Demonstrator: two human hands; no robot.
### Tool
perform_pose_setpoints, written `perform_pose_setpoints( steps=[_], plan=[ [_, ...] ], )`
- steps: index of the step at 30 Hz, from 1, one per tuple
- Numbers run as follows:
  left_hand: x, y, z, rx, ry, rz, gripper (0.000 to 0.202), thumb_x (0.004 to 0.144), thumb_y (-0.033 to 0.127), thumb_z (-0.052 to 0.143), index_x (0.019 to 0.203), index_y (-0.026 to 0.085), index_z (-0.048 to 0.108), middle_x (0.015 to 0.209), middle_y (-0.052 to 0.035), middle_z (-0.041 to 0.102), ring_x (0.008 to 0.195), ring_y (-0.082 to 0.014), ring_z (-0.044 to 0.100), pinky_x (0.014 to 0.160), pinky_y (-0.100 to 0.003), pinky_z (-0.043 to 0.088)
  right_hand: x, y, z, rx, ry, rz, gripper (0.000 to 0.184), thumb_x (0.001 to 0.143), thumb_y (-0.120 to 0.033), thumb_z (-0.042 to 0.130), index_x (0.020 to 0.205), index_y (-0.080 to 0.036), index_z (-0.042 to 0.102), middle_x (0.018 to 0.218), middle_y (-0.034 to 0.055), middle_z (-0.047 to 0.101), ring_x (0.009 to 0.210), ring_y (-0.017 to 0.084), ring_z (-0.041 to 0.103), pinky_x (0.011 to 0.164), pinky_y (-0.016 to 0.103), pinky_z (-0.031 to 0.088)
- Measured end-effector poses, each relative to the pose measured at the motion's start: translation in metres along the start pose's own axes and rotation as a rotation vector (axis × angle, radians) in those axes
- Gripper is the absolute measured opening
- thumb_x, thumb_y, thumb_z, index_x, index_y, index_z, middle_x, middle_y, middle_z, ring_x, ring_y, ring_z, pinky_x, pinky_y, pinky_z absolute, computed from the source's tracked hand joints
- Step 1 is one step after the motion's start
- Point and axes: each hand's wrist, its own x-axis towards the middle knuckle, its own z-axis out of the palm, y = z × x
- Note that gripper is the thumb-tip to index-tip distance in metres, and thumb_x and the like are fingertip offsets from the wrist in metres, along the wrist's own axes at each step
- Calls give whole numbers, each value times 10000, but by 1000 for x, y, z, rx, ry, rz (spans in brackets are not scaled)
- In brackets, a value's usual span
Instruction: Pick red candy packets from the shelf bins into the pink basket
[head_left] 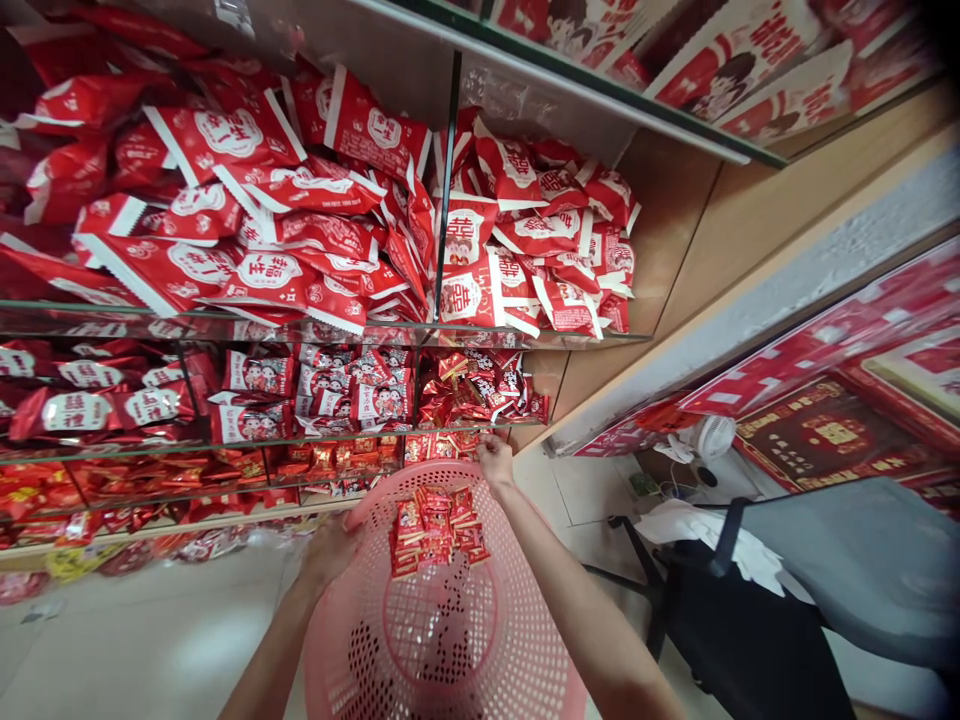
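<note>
A pink plastic basket with a perforated bottom is held in front of glass shelves. My left hand is closed on its left rim. A small heap of red sweet packets lies at the basket's far side. My right hand reaches over the far rim to the lower shelf compartment, fingers closed among small red packets there; what it grips is too small to make out.
Glass shelves hold piles of red and white snack bags, split by glass dividers. A black chair with a grey seat and white cloth stands at the right. Red printed sheets lean by the wall.
</note>
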Motion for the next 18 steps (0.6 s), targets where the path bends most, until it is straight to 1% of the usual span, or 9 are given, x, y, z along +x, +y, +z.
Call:
perform_pose_setpoints(
  steps=[2,4,6,9,10,12,15,18],
  plan=[
    [0,0,0,5,1,-14,306,792,272,458,1000,180,662,988,-57,712,898,-200,641,738,-237,440,-14,-3,-10,36,-77,-43,324,735,-258,442,950,-111,635,802,45,659,625,130,575,589,234,466],
    [0,1,-1,22,7,-22,305,788,259,463,1003,168,660,994,-69,711,882,-198,645,735,-236,438,-30,-6,-20,56,-162,-88,300,731,-257,450,923,-143,650,847,38,660,665,130,578,621,236,469],
    [0,3,-2,34,-1,-22,288,791,235,457,979,166,664,976,-71,714,863,-186,646,731,-229,433,-46,-9,-29,63,-299,-150,262,730,-259,464,878,-165,658,818,24,655,684,131,575,647,240,467],
    [0,3,-2,38,-12,6,276,796,227,449,957,175,668,953,-61,719,856,-178,643,734,-227,431,-63,-11,-36,85,-547,-229,224,730,-243,465,841,-174,647,783,11,644,712,131,572,686,252,457],
    [0,2,-2,37,-8,18,277,798,235,449,957,175,668,958,-62,718,865,-181,642,739,-229,432,-67,-11,-37,104,-609,-233,211,727,-233,466,828,-173,642,784,10,644,721,131,573,698,256,453],
    [1,1,-1,31,1,31,281,801,254,449,953,174,671,971,-64,715,886,-189,641,740,-230,435,-72,-12,-38,147,-685,-201,185,711,-206,478,792,-172,640,773,6,644,720,130,574,708,262,447],
    [1,-1,0,38,-17,22,286,802,256,443,955,173,671,952,-59,719,885,-194,646,726,-227,441,-71,-13,-37,170,-748,-144,183,687,-171,484,764,-173,650,744,-5,636,697,122,560,709,261,437],
    [2,-2,0,55,-12,26,293,804,244,435,963,167,668,972,-64,715,900,-199,642,761,-241,443,-65,-12,-35,114,-814,-68,181,675,-173,492,759,-171,652,729,-12,618,674,110,536,689,250,433]
  ],
)
